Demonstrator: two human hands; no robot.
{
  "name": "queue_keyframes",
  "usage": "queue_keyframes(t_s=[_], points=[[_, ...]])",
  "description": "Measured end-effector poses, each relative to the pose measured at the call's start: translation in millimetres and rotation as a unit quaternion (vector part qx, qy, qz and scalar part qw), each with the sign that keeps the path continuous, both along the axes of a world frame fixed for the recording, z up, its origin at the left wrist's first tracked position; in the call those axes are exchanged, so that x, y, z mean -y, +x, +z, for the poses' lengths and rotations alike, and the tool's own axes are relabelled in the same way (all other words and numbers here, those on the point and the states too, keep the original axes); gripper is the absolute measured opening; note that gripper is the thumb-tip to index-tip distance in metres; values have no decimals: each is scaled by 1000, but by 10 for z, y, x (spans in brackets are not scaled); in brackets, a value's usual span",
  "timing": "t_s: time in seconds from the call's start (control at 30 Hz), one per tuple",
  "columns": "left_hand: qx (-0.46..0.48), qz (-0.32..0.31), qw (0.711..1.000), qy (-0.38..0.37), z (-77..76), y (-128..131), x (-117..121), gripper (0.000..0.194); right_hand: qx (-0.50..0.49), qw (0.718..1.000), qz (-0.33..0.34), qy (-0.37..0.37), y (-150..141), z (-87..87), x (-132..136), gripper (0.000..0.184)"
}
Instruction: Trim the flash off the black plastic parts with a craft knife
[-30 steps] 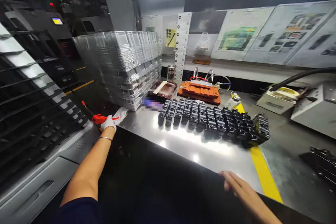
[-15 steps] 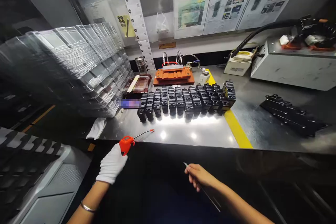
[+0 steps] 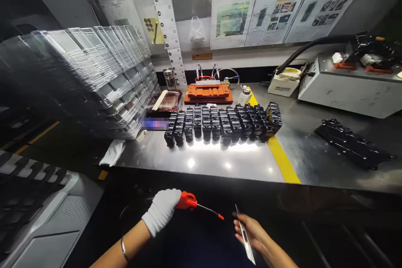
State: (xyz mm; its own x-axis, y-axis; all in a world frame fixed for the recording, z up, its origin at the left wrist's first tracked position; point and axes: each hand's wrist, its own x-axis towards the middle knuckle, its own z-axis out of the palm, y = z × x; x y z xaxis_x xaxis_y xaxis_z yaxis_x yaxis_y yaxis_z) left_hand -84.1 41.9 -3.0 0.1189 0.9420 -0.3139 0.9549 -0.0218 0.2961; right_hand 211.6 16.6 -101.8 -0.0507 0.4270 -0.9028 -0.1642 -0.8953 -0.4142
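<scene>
My left hand [image 3: 163, 210], in a white glove, is wrapped round a red air blow gun [image 3: 187, 200]. The gun's thin metal nozzle, tipped in red, points right and slightly down toward my right hand. Bare and closed, my right hand [image 3: 251, 231] grips a slim silver utility knife [image 3: 246, 240]. Its narrow blade end points up, and the handle runs down past the palm. Both hands are in front of the bench's near edge, apart from each other. Behind them, a row of black moulded parts [image 3: 216, 125] stands on the metal bench [image 3: 207, 161].
Stacked clear plastic trays [image 3: 116, 75] rise at the left. An orange fixture [image 3: 209, 92] and a pump bottle [image 3: 244, 94] sit behind the row. At the right lie a long black part [image 3: 351, 142] and a white machine box [image 3: 348, 86]. A grey bin [image 3: 59, 213] stands lower left.
My left hand has swung right and down with the blow gun, its nozzle turning downward. My right hand has moved slightly right and down, and the knife now stands more upright.
</scene>
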Motion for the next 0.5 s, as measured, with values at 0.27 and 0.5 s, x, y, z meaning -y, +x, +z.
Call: queue_keyframes(t_s=[0.27,0.5], points=[[27,236,969,67,-160,-884,340,26,7,932,299,204,-228,499,-272,40],[82,551,793,248,-180,-1401,994,44,168,574,458,658,-2171,1275,-1493,38]])
